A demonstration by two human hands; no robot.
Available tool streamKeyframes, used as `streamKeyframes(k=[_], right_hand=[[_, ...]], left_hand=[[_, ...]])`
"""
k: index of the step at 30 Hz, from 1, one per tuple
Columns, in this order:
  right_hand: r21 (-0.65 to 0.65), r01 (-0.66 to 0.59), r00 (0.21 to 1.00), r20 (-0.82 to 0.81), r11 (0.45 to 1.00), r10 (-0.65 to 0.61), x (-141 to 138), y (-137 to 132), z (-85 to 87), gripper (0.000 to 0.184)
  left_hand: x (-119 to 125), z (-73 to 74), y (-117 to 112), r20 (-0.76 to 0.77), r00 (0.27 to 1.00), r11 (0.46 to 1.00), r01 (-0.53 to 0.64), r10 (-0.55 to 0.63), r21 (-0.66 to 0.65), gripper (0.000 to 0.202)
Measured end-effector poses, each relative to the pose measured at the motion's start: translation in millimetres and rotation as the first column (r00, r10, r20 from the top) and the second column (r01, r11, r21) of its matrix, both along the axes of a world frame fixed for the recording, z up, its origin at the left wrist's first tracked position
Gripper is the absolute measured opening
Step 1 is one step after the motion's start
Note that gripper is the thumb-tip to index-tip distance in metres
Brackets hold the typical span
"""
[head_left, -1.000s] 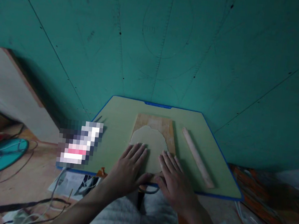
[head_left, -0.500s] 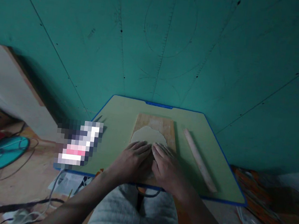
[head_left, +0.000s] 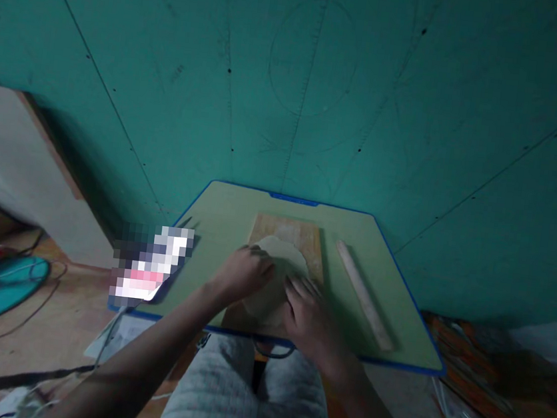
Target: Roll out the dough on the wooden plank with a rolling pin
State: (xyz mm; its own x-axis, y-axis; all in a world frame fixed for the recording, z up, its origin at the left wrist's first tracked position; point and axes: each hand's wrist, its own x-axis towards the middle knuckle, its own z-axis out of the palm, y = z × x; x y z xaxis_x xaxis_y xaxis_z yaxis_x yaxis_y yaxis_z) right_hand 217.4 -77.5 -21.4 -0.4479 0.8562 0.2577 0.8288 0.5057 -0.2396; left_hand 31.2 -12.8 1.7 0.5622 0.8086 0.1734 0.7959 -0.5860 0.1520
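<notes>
Where the view starts, at the bottom, the person's legs [head_left: 242, 393] in pale, textured trousers reach in under a small table [head_left: 228, 207] with a light green top and a blue rim, and a dark loop [head_left: 272, 354] hangs at its front edge. To the left, a light cable [head_left: 110, 331] runs down from the table toward the floor, where loose wires and part of a turquoise disc [head_left: 18, 287] show. Just beyond the front edge, a sheet of pale dough [head_left: 271, 295] lies flat on a wooden board [head_left: 289, 227] in the middle of the table, its far edge rounded and a little uneven. The right hand [head_left: 311, 307] rests palm down over the right side of the dough, mostly open, with its fingers slightly bent; it shows nothing in its grasp. The left hand [head_left: 245, 276] is at the left side of the dough, its fingers curled under into a loose fist with the knuckles upward; whether it pinches the dough's edge cannot be told. Well to the right of the board, near the right hand, a rolling pin [head_left: 364, 296] lies at a slant on the tabletop. By the table's left edge lies an item [head_left: 151, 268] masked by coarse pixels, with a dark pointed tip [head_left: 185, 222] just past it. A pale panel [head_left: 19, 146] leans at the far left, and behind everything stands a green wall [head_left: 175, 56] marked with dark dots, seams and a faint drawn circle.
</notes>
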Motion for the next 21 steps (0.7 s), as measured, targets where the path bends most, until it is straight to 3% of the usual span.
streamKeyframes(k=[3,7,13,21], right_hand=[[-0.007,-0.002,1.0,0.008,1.0,0.002,2.7,-15.6,0.3,0.045],[-0.034,-0.007,1.0,0.006,0.999,0.007,-4.1,-19.7,4.6,0.047],[-0.061,-0.031,0.999,-0.01,0.998,0.031,-31.0,-0.7,4.2,0.047],[-0.106,0.002,1.0,-0.008,0.994,-0.003,-38.3,-4.0,2.4,0.049]], left_hand=[[-0.1,-3.8,23.9,0.097,0.991,0.994,-0.097,0.092,0.051,0.026],[6.1,-11.5,44.8,0.062,0.983,0.981,-0.178,0.174,0.071,0.028],[17.1,-24.0,47.3,0.033,0.962,0.958,-0.272,0.27,0.094,0.031],[15.9,-25.3,47.4,0.042,0.966,0.962,-0.259,0.256,0.089,0.028]])
